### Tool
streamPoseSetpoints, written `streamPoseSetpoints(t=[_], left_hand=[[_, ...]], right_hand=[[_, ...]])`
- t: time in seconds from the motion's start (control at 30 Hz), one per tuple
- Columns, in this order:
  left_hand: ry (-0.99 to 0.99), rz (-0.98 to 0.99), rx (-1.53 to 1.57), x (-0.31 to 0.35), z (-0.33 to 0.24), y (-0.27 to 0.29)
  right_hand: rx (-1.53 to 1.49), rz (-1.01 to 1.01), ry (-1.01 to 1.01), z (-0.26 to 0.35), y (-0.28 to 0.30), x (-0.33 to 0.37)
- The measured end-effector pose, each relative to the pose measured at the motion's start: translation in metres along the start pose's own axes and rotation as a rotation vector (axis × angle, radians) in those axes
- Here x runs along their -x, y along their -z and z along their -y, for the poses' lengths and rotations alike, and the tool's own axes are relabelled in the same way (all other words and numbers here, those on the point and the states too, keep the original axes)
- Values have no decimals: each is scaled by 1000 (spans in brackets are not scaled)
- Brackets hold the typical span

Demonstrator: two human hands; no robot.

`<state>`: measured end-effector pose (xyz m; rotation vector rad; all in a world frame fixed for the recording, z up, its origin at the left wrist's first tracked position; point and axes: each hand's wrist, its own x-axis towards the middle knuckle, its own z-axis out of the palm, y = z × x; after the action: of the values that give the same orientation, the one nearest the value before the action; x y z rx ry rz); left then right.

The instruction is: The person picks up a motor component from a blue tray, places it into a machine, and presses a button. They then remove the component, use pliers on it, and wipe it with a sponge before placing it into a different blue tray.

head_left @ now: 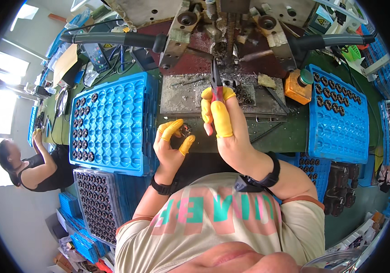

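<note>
My left hand, with yellow finger covers, is closed around a small round dark part with reddish wire-like bits, in front of the metal work plate. My right hand, also in yellow finger covers, grips needle-nose pliers by their red handles. The pliers' jaws point away from me, toward the middle of the bench machine. Whether the tips touch anything there, I cannot tell. Metal chips are strewn over the plate near the pliers.
A blue tray partly filled with round dark parts is at left; another blue tray stands at right. An orange container sits right of the plate. Black hoses reach the machine from both sides. Another person works at far left.
</note>
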<state>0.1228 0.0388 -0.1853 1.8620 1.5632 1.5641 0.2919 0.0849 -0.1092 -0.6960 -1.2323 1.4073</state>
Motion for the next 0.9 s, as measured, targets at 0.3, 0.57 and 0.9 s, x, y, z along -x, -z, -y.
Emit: streamPoseSetpoints(t=[0.3,0.57,0.9], left_hand=[[-4,-1,12,-1,0,0],[-19,-9,23,-1,1,0],[-26,8,26,-1,0,3]], right_hand=[[167,-53,227,-25,-1,-11],[46,-19,192,-22,-3,-12],[12,69,-45,37,15,22]])
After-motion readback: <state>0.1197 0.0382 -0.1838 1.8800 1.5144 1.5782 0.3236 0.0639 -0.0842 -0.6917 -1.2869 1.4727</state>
